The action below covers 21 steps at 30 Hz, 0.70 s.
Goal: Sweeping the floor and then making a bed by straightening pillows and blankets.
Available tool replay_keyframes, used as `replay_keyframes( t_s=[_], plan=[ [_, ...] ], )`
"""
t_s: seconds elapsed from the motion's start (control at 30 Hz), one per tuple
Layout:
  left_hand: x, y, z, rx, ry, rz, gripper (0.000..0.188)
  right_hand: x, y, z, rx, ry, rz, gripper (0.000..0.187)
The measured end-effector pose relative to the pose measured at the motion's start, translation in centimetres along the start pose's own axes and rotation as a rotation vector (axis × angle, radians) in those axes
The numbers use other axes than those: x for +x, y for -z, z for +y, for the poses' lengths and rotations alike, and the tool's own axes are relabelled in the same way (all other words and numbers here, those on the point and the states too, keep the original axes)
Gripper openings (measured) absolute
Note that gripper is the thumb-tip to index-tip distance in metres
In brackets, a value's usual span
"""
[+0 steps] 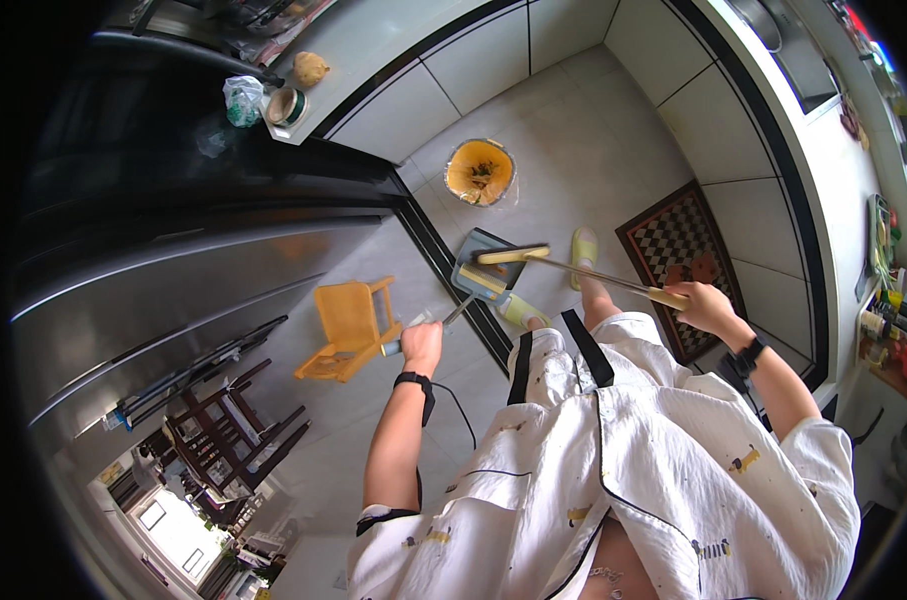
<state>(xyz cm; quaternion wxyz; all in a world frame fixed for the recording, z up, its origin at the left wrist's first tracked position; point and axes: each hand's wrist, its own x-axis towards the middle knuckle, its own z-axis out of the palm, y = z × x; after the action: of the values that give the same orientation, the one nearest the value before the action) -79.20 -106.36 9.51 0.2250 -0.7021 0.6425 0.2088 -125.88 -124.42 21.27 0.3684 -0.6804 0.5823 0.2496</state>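
Note:
My left hand (421, 345) is closed round the handle of a grey-blue dustpan (481, 287). The pan is by the dark door track, close to my slippered feet. In my right hand (706, 307) is the pale handle end of a broom (598, 272), its long thin stick slanting across to the left. The broom's cream-edged head (513, 255) lies over the dustpan, hiding part of it. Whether any dirt is in the pan I cannot make out. Beyond the pan stands a bin (470, 192) with a yellow inside and a clear liner, some scraps at its bottom.
A small yellow wooden chair (348, 325) stands left of my left hand. On the right lies a checkered mat (673, 240) by white cabinets. The door track (433, 250) crosses the floor. A potato-like item (310, 68) and a tape roll (286, 107) sit on the far-left counter.

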Motion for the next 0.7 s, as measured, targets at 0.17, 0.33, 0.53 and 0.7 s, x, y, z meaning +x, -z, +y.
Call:
replay_keyframes(
  t_s=[0.17,0.33,0.53,0.7],
  plan=[
    [-6.3,6.1,-1.7,-0.13,0.012,0.108,0.022,-1.7,-3.1,3.8,-0.037,-0.129,0.141,0.056],
    [-12.1,8.9,-5.3,-0.275,0.009,0.299,0.028,1.2,-6.9,4.2,-0.092,-0.196,0.17,0.05],
    [-15.8,12.3,-5.9,-0.57,0.143,0.448,0.026,4.3,-8.8,5.9,0.035,-0.256,0.23,0.036],
    [-16.9,6.7,-8.2,-0.964,0.331,0.437,0.025,4.0,-7.7,4.4,0.244,-0.335,0.14,0.04]
  ],
)
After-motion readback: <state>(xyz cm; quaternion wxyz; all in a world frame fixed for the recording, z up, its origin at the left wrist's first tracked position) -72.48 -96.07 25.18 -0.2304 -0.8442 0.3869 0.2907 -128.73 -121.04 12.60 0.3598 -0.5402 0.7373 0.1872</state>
